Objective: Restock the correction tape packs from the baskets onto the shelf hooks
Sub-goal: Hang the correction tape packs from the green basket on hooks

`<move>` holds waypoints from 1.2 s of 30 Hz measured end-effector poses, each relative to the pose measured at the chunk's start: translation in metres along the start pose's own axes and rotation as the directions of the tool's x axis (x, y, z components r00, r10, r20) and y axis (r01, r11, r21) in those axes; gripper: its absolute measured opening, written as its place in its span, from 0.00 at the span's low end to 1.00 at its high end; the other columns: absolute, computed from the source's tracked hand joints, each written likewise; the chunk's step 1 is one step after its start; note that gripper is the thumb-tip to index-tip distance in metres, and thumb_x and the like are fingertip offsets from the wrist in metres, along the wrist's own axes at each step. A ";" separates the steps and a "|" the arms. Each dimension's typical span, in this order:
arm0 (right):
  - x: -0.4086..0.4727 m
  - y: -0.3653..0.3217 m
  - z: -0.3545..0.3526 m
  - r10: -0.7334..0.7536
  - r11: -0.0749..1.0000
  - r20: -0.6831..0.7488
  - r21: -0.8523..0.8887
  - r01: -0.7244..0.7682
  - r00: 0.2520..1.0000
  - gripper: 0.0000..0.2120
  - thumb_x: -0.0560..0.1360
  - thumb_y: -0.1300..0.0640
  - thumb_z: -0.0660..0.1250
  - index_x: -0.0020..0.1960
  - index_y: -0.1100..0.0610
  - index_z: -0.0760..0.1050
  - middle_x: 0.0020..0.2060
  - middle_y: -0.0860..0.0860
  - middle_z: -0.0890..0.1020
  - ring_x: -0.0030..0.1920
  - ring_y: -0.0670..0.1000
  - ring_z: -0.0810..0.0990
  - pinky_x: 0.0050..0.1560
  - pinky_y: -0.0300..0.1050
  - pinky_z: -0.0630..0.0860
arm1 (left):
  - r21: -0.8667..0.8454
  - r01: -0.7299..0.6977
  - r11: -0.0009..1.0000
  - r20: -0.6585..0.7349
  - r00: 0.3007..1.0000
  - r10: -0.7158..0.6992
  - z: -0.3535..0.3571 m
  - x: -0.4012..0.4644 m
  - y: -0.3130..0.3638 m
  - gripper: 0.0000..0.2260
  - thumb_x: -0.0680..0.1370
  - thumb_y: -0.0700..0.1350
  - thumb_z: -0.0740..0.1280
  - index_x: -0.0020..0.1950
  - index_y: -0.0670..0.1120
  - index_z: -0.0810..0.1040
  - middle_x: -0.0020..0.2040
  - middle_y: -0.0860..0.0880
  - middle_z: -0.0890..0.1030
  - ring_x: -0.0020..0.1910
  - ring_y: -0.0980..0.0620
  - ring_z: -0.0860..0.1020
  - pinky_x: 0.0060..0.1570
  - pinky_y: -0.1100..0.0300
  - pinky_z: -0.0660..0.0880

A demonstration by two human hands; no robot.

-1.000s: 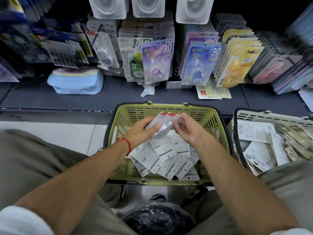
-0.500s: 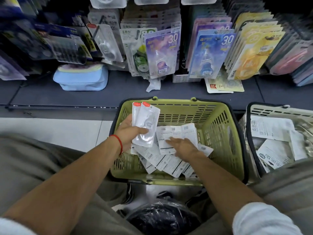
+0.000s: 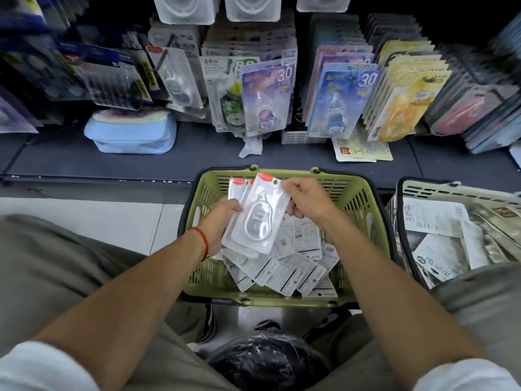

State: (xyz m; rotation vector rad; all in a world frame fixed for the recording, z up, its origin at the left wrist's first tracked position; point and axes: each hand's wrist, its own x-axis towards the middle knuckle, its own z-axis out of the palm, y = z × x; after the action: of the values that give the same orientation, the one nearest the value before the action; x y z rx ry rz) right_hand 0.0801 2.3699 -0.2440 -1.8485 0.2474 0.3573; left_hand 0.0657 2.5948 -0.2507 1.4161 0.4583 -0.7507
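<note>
Holding a small stack of clear, glossy blister packs [image 3: 255, 218] over the slatted olive-green plastic basket [image 3: 363, 198], the left hand [image 3: 218, 227] grips them from below while the right hand [image 3: 306, 198] pinches the top pack's edge. Each has a red header strip and a teardrop-shaped bubble. Hanging shelf packs [image 3: 345, 104] read "30".

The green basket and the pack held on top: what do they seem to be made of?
Green basket: looks like moulded matte plastic, judging by its slotted walls. Top pack: probably clear glossy plastic blister, since it shows glare and a see-through bulge, with a red header strip, possibly card.
</note>
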 end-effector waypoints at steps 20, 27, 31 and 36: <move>-0.008 0.100 0.082 0.244 0.695 0.361 -0.712 0.098 0.900 0.28 0.82 0.54 0.65 0.80 0.52 0.63 0.76 0.58 0.71 0.72 0.61 0.73 0.72 0.53 0.71 | -0.281 -0.216 0.935 -0.153 0.972 0.179 -0.037 -0.008 0.008 0.32 0.70 0.36 0.81 0.68 0.51 0.72 0.63 0.46 0.84 0.56 0.42 0.86 0.42 0.44 0.84; -0.001 -0.001 -0.059 0.001 0.742 0.197 -0.657 0.131 0.980 0.12 0.78 0.57 0.71 0.59 0.46 0.82 0.51 0.44 0.84 0.49 0.49 0.81 0.45 0.41 0.76 | -0.280 -0.151 0.948 -0.060 0.988 0.140 -0.025 -0.014 0.025 0.32 0.66 0.44 0.83 0.63 0.59 0.72 0.63 0.49 0.82 0.59 0.39 0.83 0.44 0.30 0.81; -0.030 -0.079 -0.112 -0.104 0.662 0.301 -0.691 0.292 0.948 0.07 0.78 0.57 0.73 0.54 0.49 0.87 0.36 0.36 0.82 0.36 0.40 0.76 0.35 0.33 0.68 | -0.210 -0.257 0.943 -0.045 0.966 0.253 -0.006 -0.018 0.037 0.32 0.69 0.42 0.82 0.65 0.60 0.71 0.64 0.49 0.81 0.60 0.40 0.83 0.43 0.34 0.83; -0.053 -0.136 -0.117 -0.257 0.764 0.308 -0.516 0.388 0.916 0.06 0.78 0.52 0.77 0.55 0.45 0.84 0.48 0.46 0.87 0.48 0.45 0.84 0.50 0.42 0.78 | -0.176 -0.366 0.914 0.082 0.920 0.384 0.028 -0.035 0.063 0.37 0.65 0.45 0.82 0.70 0.58 0.70 0.65 0.49 0.83 0.57 0.45 0.86 0.37 0.46 0.83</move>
State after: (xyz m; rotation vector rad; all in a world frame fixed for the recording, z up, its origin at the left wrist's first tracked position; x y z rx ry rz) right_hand 0.0914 2.2980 -0.0715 -2.3684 -0.3837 0.4168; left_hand 0.0818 2.5728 -0.1785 1.2551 0.1414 -0.4677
